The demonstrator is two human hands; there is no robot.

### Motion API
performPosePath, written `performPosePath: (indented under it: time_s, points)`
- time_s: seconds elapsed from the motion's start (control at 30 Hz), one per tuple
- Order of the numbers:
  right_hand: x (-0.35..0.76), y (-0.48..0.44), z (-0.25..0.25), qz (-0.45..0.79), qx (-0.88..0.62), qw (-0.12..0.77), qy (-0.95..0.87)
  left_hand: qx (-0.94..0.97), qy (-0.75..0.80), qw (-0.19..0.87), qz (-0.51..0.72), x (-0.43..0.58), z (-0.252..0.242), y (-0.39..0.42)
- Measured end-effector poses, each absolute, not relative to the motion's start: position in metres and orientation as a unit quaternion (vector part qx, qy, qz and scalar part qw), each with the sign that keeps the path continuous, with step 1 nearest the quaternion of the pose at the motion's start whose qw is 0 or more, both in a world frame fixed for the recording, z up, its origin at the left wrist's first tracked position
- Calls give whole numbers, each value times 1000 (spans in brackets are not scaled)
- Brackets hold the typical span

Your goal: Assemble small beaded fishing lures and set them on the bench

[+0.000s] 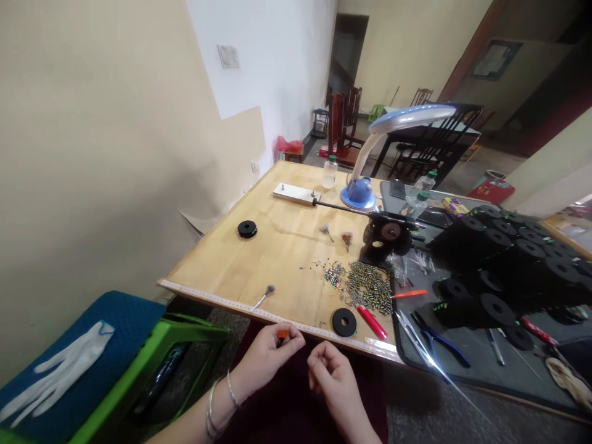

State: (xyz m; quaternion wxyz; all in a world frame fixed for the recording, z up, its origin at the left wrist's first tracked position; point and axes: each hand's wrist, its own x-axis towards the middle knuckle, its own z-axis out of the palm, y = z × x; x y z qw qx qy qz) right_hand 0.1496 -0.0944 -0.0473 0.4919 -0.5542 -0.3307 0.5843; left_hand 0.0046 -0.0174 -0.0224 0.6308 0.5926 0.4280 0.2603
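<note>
Left hand [264,361] pinches a small orange piece [282,335] between thumb and fingertips; what the piece is, too small to tell. Right hand [333,377] just beside it, fingers [324,356] curled and bunched toward the thumb; cannot tell whether they hold anything. Thin bangles [213,412] on the left wrist. Both hands sit just off the near edge of the wooden table [277,246], along which runs a measuring tape [277,314]. By that edge: a black rubber ring [345,322], a red-handled tool [372,322] and, further left, a small brush [263,298]. Toward the table's middle, a heap of striped beads [369,287] and a scatter of multicoloured beads [335,274]. Near the left edge, a black spool [247,229]. At the far edge, a pin board [296,193] and a blue desk lamp [358,192]. Past the right edge, a dark tray [462,376] carries blue-handled pliers [439,339] and stacked black spools [485,246].
</note>
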Motion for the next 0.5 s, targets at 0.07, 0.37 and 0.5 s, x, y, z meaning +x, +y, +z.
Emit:
performPosePath:
  time_s: [0.07, 0.37, 0.5]
  points:
    - [153, -93, -44, 575, -562, 478, -354, 603, 430, 617, 265, 4, -21, -16]
    - [150, -88, -38, 557, -578, 481, -353, 589, 446, 618, 268, 8, -17, -18]
    - [148, -90, -47, 609, -554, 501, -266, 513, 476, 644, 311, 3, -26, -17]
